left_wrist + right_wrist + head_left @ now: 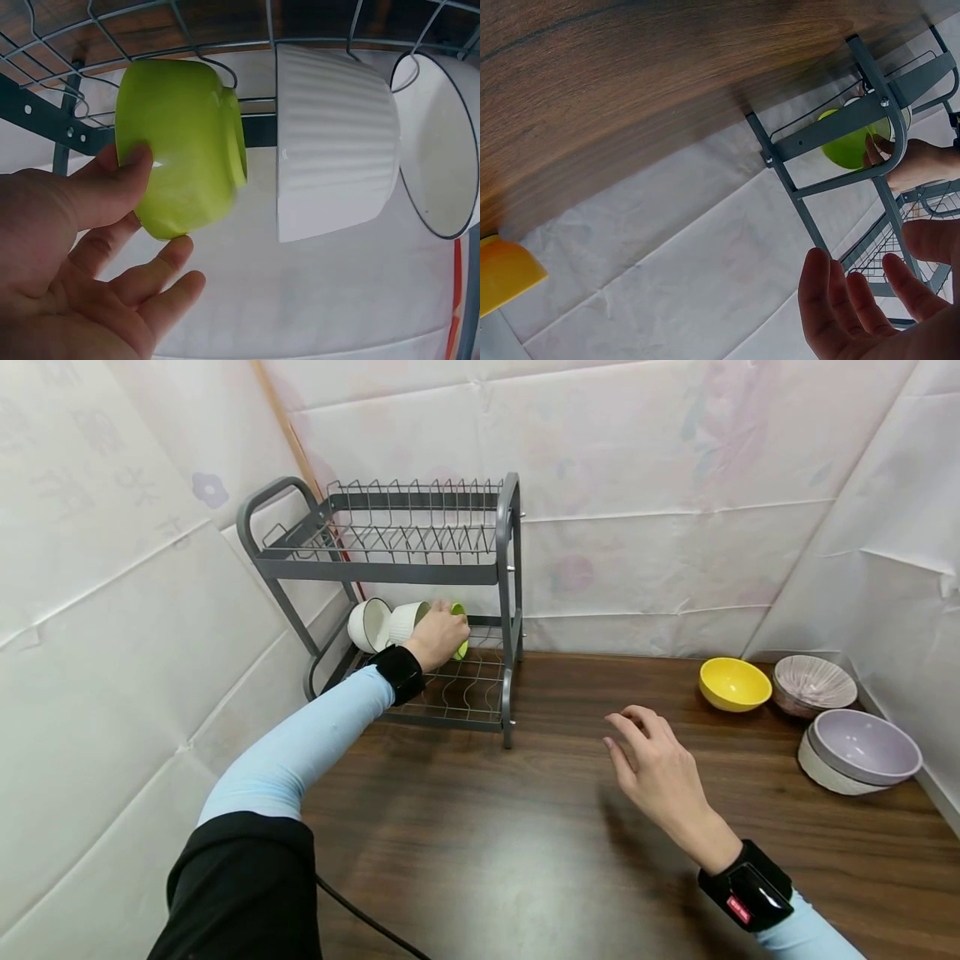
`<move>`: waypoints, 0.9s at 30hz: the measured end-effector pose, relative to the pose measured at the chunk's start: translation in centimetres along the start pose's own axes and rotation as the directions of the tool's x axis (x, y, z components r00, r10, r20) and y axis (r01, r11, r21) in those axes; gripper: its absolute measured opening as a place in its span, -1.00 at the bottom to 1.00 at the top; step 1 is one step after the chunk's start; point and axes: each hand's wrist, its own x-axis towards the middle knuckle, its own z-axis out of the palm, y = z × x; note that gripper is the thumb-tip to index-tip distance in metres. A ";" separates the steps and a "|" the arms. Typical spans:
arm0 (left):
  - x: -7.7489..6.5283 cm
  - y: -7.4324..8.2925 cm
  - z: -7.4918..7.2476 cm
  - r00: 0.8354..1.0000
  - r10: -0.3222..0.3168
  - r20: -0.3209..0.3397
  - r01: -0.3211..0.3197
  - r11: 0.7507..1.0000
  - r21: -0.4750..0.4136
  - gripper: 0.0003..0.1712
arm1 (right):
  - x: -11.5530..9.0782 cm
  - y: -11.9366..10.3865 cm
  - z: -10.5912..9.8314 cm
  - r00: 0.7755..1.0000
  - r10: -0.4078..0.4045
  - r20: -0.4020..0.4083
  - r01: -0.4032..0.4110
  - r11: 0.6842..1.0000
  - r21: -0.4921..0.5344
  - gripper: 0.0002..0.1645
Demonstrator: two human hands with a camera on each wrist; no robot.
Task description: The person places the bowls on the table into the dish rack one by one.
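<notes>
My left hand (437,637) reaches into the lower tier of the dish rack (420,575) and pinches a lime-green bowl (180,150) near its rim, thumb on one side. This bowl stands on its side in the wires. Beside it is a white ribbed bowl (337,142), also on edge, and past that a white bowl with a dark rim (442,142). Over the table, to the right of the rack, my right hand (660,768) hovers with relaxed, slightly bent fingers and holds nothing.
At the back right stand a yellow bowl (735,685), a streaked pinkish bowl (813,683) and a lilac bowl (866,747) nested in a white one (832,772). White sheeting (637,560) walls the wooden table (480,860). A black cable (367,918) runs along the front.
</notes>
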 end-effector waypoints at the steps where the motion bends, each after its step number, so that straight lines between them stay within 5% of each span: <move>1: -0.1 -0.1 0.0 1.000 -0.006 0.002 0.006 1.000 -0.021 -0.84 | 0.0 0.0 0.0 1.000 -0.001 0.000 0.001 1.000 -0.001 -0.62; 18: -0.7 -0.5 0.1 0.998 -0.064 -0.020 0.064 0.998 -0.027 -0.83 | 0.4 0.0 -0.2 1.000 -0.027 -0.013 0.027 0.999 -0.017 -0.62; 23: -1.5 -0.3 -0.3 0.994 -0.101 -0.040 0.095 0.988 -0.117 -0.79 | 0.2 0.0 -0.3 1.000 -0.003 0.006 0.003 1.000 -0.011 -0.65; 27: -2.6 0.5 -1.3 0.985 -0.162 -0.055 0.143 0.955 -0.259 -0.72 | -0.2 -0.1 -0.4 1.000 0.021 0.014 -0.021 1.000 -0.014 -0.66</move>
